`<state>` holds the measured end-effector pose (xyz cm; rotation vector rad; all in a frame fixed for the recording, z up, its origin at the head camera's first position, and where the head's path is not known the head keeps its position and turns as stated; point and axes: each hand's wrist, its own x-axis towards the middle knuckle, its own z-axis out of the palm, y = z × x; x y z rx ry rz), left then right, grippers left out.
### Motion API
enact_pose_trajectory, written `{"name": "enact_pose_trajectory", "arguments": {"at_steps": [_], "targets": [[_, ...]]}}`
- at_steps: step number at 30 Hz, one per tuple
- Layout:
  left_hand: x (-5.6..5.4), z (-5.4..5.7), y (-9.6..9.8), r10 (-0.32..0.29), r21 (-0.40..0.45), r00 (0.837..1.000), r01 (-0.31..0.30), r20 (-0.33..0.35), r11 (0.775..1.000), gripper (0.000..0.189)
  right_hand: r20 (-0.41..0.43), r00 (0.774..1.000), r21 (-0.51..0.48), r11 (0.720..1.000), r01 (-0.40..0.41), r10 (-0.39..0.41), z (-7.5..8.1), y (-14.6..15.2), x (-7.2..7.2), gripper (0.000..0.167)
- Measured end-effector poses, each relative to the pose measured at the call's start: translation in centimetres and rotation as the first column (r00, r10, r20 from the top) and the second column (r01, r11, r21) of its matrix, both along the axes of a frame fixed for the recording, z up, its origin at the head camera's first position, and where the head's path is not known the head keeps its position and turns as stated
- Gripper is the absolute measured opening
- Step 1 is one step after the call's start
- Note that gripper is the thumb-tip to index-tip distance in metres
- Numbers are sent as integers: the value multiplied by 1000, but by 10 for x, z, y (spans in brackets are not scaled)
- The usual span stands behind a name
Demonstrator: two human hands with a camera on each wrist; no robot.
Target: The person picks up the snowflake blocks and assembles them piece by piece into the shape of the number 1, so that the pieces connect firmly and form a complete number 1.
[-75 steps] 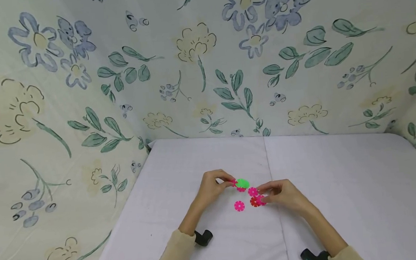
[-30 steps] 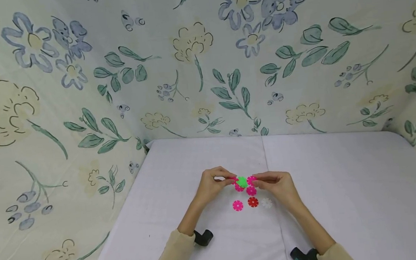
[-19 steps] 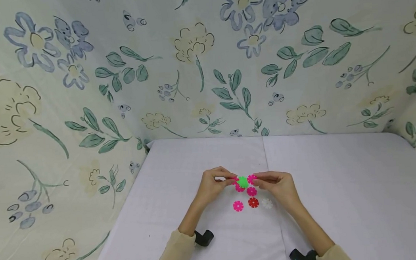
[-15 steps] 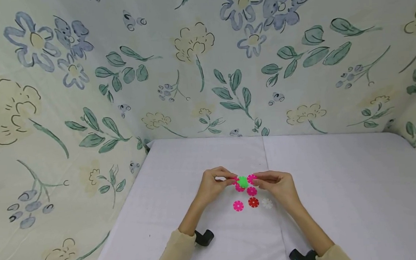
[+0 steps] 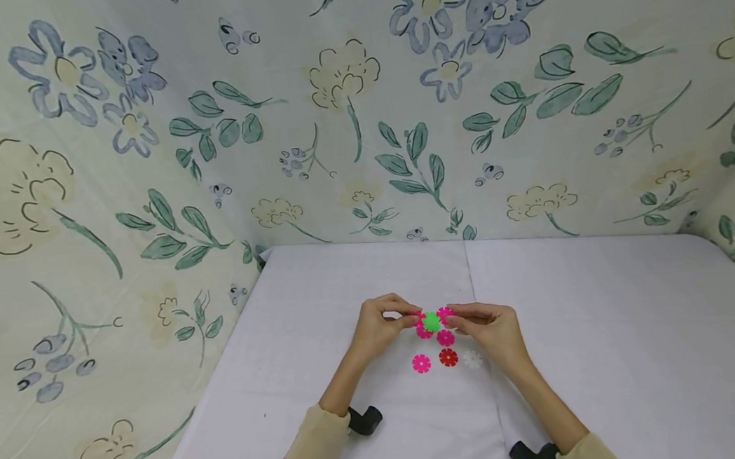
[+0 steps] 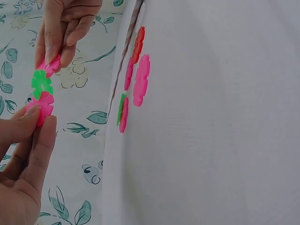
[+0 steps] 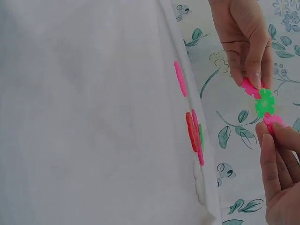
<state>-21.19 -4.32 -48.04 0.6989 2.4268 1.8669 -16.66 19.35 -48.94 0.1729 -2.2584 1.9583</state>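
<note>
1. Up off cloth (image 5: 601, 327), btwn hands: 1 green flower (image 6: 42, 85) w/ 2 pink flowers (image 6: 45, 107), 1 each side, touching.
2. On cloth: 3 pink pcs (image 5: 421, 364), 1 red pc (image 5: 448, 357), 1 white pc (image 5: 473, 359), 1 green pc (image 6: 120, 111).
3. L hand (image 5: 376, 329) pinches 1 pink end, R hand (image 5: 495, 328) t'other; tips close tog.
4. Held row's long way: L to R.

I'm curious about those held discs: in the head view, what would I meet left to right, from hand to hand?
Left hand → left pink disc → green disc → right pink disc → right hand.
</note>
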Motion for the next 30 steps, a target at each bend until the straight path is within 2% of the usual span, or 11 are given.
{"name": "enact_pose_trajectory", "arguments": {"at_steps": [6, 12, 23, 30], "targets": [[0, -3, 3, 7, 61, 999, -9, 36, 998, 12, 4, 1000, -6, 1000, 8, -8, -1, 0, 0, 27], [0, -4, 5, 18, 66, 998, -22, 54, 998, 17, 3, 1000, 17, 1000, 21, -21, 1, -1, 1, 26], [2, -3, 6, 24, 69, 997, -29, 68, 997, 14, -24, 999, 61, 998, 33, -31, 1, -6, 3, 24], [1, -1, 4, 4, 80, 999, -8, 51, 997, 10, -34, 999, 6, 1000, 9, -9, 2, -6, 2, 26]]}}
